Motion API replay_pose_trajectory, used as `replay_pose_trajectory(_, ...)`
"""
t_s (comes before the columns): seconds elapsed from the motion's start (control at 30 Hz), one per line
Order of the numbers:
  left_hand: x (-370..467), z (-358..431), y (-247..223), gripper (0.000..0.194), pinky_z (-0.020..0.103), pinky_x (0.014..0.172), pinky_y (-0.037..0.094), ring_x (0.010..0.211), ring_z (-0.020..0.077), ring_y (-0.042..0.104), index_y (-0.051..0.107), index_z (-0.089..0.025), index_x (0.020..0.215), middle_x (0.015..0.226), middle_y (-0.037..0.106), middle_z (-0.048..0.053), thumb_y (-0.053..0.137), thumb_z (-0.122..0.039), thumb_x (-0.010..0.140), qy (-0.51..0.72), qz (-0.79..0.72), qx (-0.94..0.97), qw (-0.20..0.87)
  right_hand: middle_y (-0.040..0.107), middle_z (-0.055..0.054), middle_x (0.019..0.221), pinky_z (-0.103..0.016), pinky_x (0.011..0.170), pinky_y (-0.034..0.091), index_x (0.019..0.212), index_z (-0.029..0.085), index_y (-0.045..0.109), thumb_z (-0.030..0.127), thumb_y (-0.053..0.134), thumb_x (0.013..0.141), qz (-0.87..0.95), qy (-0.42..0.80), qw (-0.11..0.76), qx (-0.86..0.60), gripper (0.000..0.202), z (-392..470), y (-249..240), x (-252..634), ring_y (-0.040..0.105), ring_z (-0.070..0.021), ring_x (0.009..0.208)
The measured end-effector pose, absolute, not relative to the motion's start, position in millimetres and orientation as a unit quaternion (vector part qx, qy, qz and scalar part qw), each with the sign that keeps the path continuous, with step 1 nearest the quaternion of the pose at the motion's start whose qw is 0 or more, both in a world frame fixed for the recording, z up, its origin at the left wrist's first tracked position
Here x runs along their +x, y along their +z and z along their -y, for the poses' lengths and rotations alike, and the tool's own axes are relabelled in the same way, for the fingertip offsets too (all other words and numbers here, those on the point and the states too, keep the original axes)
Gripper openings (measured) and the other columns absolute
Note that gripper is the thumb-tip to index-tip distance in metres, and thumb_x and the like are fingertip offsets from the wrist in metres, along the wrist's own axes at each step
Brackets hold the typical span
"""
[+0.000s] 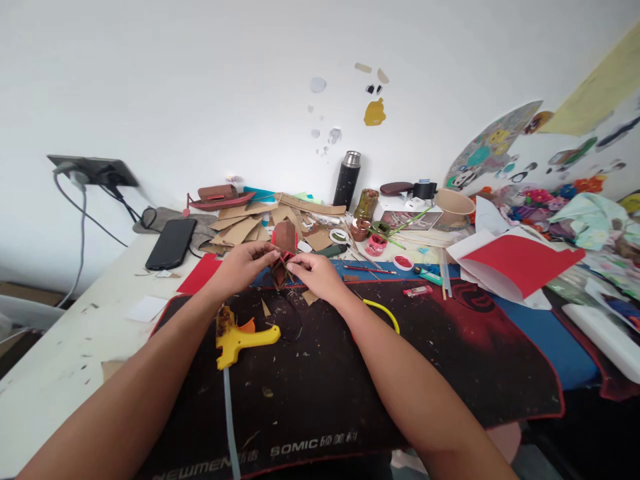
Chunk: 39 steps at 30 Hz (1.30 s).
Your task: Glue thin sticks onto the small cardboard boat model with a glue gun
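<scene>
Beyond the hands (320, 275), red paint (403, 262) in a white-rimmed lid (403, 269) near jars (376, 247).

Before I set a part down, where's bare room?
Mat: right side, between right forearm and blue sheet. Also between glue gun and that forearm, above SOMIC lettering, bar specks. Crowded: back by the wall (cardboard, flask); around held brown piece.
</scene>
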<state>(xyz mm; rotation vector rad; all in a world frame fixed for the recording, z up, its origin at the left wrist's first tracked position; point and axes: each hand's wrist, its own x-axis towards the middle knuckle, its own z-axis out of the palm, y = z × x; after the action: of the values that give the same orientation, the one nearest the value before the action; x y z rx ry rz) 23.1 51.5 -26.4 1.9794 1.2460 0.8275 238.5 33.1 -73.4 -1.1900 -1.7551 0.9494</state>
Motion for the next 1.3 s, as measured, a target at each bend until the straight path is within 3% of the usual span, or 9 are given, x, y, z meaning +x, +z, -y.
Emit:
replay_pose_trajectory(0.23, 21.3, -50.7, -21.3, 0.054, 0.032, 0.077, 0.053, 0.080, 0.0234, 0.068, 0.078, -0.020, 0.098, 0.085, 0.078, 0.004, 0.059, -0.069, 0.089, 0.314, -0.478, 0.754, 0.324, 0.070, 0.000, 0.081, -0.026, 0.066, 0.038, 0.097, 0.019, 0.079, 0.037, 0.068, 0.096, 0.706, 0.377, 0.376, -0.467, 0.022, -31.5, -72.4, 240.3, 0.054, -0.0142, 0.069)
replay_pose_trajectory(0.43, 20.8, -51.9, -20.6, 0.055, 0.032, 0.083, 0.054, 0.091, 0.0271, 0.071, 0.081, -0.022, 0.099, 0.099, 0.082, 0.005, 0.059, -0.070, 0.088, 0.296, -0.472, 0.765, 0.324, 0.072, -0.001, 0.083, -0.027, 0.069, 0.039, 0.096, 0.019, 0.079, 0.034, 0.066, 0.097, 0.716, 0.378, 0.374, -0.452, 0.020, -34.4, -78.7, 241.2, 0.057, -0.0147, 0.072)
replay_pose_trajectory(0.67, 22.1, -53.9, -21.8, 0.056, 0.032, 0.074, 0.052, 0.079, 0.0244, 0.067, 0.081, -0.020, 0.094, 0.083, 0.078, 0.004, 0.055, -0.070, 0.089, 0.268, -0.461, 0.780, 0.329, 0.070, 0.000, 0.080, -0.026, 0.067, 0.038, 0.094, 0.019, 0.078, 0.036, 0.066, 0.097, 0.716, 0.374, 0.372, -0.457, 0.021, -34.6, -79.9, 241.1, 0.057, -0.0151, 0.072)
replay_pose_trajectory(1.3, 20.0, -49.8, -21.4, 0.051, 0.033, 0.083, 0.052, 0.085, 0.0244, 0.069, 0.078, -0.020, 0.096, 0.092, 0.080, 0.006, 0.059, -0.067, 0.090, 0.282, -0.452, 0.769, 0.353, 0.068, 0.001, 0.078, -0.027, 0.065, 0.036, 0.094, 0.019, 0.079, 0.036, 0.067, 0.096, 0.713, 0.379, 0.368, -0.461, 0.021, -34.3, -75.5, 242.6, 0.052, -0.0141, 0.066)
